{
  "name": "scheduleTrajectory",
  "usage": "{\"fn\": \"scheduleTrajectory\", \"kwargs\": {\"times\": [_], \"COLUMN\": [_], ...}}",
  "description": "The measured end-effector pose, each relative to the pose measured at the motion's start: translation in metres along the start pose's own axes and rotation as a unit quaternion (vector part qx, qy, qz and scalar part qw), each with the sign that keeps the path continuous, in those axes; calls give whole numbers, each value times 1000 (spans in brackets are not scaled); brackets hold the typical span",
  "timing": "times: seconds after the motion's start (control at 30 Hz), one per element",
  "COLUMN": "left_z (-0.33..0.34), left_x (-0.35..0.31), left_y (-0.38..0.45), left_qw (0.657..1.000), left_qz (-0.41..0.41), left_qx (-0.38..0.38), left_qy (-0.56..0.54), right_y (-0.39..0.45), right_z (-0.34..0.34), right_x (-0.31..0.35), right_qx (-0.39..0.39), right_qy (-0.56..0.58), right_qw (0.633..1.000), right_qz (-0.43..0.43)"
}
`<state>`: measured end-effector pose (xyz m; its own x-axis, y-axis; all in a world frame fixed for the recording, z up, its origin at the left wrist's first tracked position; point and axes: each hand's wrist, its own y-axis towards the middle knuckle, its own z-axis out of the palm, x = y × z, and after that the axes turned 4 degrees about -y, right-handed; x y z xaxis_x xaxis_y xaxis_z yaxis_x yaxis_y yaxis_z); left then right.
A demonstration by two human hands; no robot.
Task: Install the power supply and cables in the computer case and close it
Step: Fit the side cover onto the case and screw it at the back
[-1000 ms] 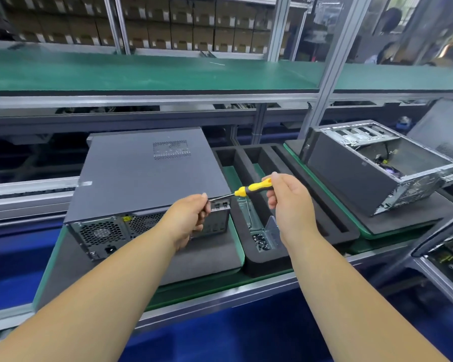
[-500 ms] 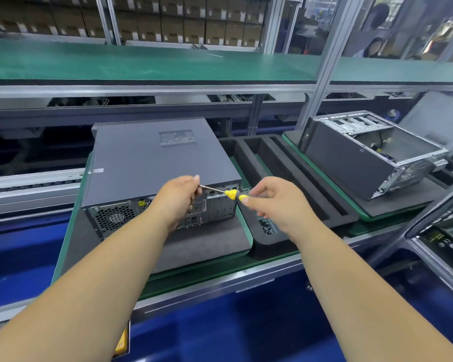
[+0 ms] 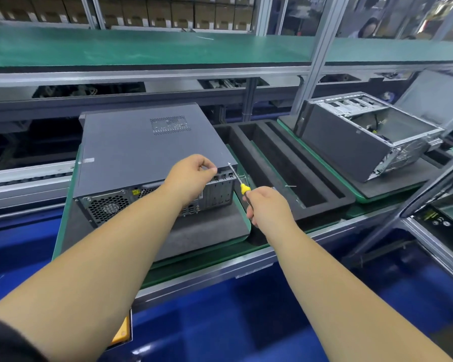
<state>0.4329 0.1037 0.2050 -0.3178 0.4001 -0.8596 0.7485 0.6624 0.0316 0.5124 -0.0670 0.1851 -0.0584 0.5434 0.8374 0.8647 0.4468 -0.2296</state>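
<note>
A closed grey computer case lies on its side on a dark foam pad, its rear panel with the power supply fan grille facing me. My left hand rests curled at the case's upper rear edge, fingertips pinched together; what they pinch is too small to see. My right hand grips a yellow-handled screwdriver. Its thin shaft points up and left, and the tip is at the case's top right rear corner.
A black foam tray with long slots sits right of the case. Farther right, a second case lies open on its own pad. A green shelf runs above the conveyor. A metal upright stands behind the tray.
My right hand dropped lower and swung the screwdriver from nearly level to pointing up at the case's rear corner. The left hand let go of the shaft's tip and moved onto the case's rear edge.
</note>
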Motion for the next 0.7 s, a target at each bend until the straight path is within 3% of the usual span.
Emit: {"fn": "scheduleTrajectory", "kwargs": {"times": [0.13, 0.27, 0.5, 0.7], "left_z": [2, 10, 17, 19], "left_x": [-1, 8, 15, 12], "left_y": [13, 30, 52, 66], "left_qw": [987, 956, 922, 918], "left_qz": [56, 103, 164, 195], "left_qx": [10, 20, 44, 65], "left_qy": [152, 273, 349, 340], "right_y": [10, 11, 16, 20], "right_z": [4, 8, 12, 13], "right_x": [-3, -6, -2, -1], "right_qx": [0, 13, 23, 27], "right_qy": [14, 7, 21, 19], "right_qw": [999, 999, 998, 997], "right_qz": [50, 43, 50, 72]}}
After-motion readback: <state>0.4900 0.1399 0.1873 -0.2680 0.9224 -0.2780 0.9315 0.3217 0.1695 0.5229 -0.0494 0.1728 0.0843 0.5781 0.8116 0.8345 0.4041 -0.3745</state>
